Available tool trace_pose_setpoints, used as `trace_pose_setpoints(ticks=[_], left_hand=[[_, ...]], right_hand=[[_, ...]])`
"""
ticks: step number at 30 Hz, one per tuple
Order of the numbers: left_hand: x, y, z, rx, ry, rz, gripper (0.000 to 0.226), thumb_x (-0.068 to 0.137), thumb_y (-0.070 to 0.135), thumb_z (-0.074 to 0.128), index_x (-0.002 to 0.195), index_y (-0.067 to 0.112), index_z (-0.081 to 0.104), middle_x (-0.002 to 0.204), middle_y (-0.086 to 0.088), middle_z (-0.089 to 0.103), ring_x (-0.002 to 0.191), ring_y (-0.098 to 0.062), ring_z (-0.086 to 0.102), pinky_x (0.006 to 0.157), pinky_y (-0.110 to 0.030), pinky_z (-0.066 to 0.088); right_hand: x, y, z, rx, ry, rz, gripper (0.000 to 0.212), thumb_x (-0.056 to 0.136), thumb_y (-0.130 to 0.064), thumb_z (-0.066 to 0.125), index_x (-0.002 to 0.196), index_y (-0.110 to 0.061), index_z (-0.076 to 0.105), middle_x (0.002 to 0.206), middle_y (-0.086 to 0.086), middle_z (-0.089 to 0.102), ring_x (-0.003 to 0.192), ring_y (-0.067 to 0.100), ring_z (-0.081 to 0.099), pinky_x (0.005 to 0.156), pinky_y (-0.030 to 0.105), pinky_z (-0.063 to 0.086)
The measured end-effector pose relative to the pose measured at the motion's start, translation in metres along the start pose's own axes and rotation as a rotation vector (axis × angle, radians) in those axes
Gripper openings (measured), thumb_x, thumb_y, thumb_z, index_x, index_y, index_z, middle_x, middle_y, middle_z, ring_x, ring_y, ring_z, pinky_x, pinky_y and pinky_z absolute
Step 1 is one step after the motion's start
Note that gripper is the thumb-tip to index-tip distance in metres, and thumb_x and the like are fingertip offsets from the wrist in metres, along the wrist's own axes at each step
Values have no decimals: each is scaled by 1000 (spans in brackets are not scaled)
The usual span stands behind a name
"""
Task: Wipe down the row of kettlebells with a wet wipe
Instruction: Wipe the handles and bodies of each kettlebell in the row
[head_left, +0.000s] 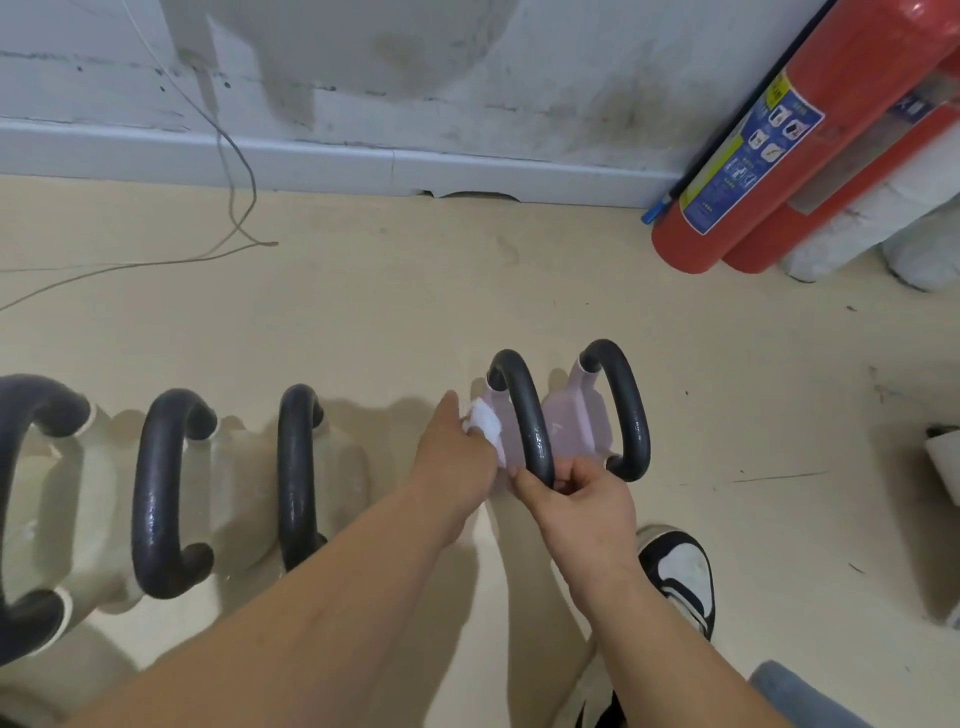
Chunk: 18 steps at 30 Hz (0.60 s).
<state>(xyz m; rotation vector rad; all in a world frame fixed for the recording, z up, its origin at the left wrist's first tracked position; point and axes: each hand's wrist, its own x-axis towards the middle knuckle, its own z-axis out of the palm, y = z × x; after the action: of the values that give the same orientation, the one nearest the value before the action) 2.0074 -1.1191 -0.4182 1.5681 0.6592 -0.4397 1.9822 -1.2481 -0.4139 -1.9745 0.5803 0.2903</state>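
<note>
Several kettlebells stand in a row on the beige floor. Three cream ones with black handles are at the left (83, 499), (228, 483), (332, 478). Two pink ones are at the middle right (511, 441), (582, 421). My left hand (452, 457) holds a white wet wipe (483, 418) against the left side of the nearer pink kettlebell. My right hand (582, 504) grips the near end of that kettlebell's black handle (524, 410).
Two red fire extinguishers (769, 150) lean against the stained white wall at the right. A thin loose wire (234, 208) trails over the floor at the far left. My black and white shoe (680, 571) stands just right of my right arm.
</note>
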Motion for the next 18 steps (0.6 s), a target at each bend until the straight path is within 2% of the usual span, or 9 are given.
trace_pose_setpoints(ticks=[2,3,6,7,9,11,14,16,18], left_hand=[[-1,2,-6,-18,38,34,46,104,12,35,149,25,40,145,6,45,127,-8,50,93,-15,33],[-2,3,-7,-21,58,64,47,105,11,35,150,24,42,150,7,43,132,-9,47,96,-16,33],[-1,10,-10,90,111,274,51,105,9,33,154,22,38,163,7,31,150,-10,28,116,-22,25],[-1,13,-8,160,112,357,51,106,8,33,154,21,38,165,5,28,151,-10,25,119,-22,22],[-2,19,-2,365,49,520,53,103,4,38,155,15,35,166,3,21,152,-12,23,114,-15,19],[1,12,5,565,-37,641,62,99,1,45,157,13,28,168,3,12,154,-12,17,114,-13,18],[7,-5,6,712,-48,705,75,95,1,47,161,18,15,170,7,-2,155,-7,4,119,-19,22],[4,-16,3,806,-40,812,70,95,6,32,161,16,13,169,8,-6,155,-8,-5,122,-21,19],[-1,-28,4,871,-39,930,74,86,9,17,159,9,21,169,0,4,157,-15,-2,124,-24,15]], right_hand=[[0,-1,-3,11,-36,15,37,77,-27,88,62,-10,59,56,-4,49,57,15,44,59,27,41],[0,-1,-4,32,-51,24,34,78,-29,87,69,-5,66,61,2,56,61,16,48,63,29,43],[-2,-4,-6,163,-18,77,35,86,-39,76,84,-4,74,89,19,74,76,25,65,81,38,54],[-2,-5,-7,226,15,113,34,91,-38,69,85,-5,75,92,20,76,83,30,71,88,43,56],[0,-8,-9,333,60,191,26,96,-25,60,90,-5,74,94,18,78,94,36,75,95,50,58],[3,-11,-9,365,66,239,22,94,-15,57,95,-1,74,96,21,79,95,41,75,98,53,58],[5,-13,-10,390,64,281,21,92,-9,58,99,1,75,97,23,78,94,44,75,97,53,59],[6,-13,-9,404,82,293,20,91,-9,60,97,2,75,98,25,77,98,44,74,97,52,59],[7,-12,-9,404,109,303,17,88,-11,62,93,-2,76,101,21,77,103,41,72,99,50,57]])
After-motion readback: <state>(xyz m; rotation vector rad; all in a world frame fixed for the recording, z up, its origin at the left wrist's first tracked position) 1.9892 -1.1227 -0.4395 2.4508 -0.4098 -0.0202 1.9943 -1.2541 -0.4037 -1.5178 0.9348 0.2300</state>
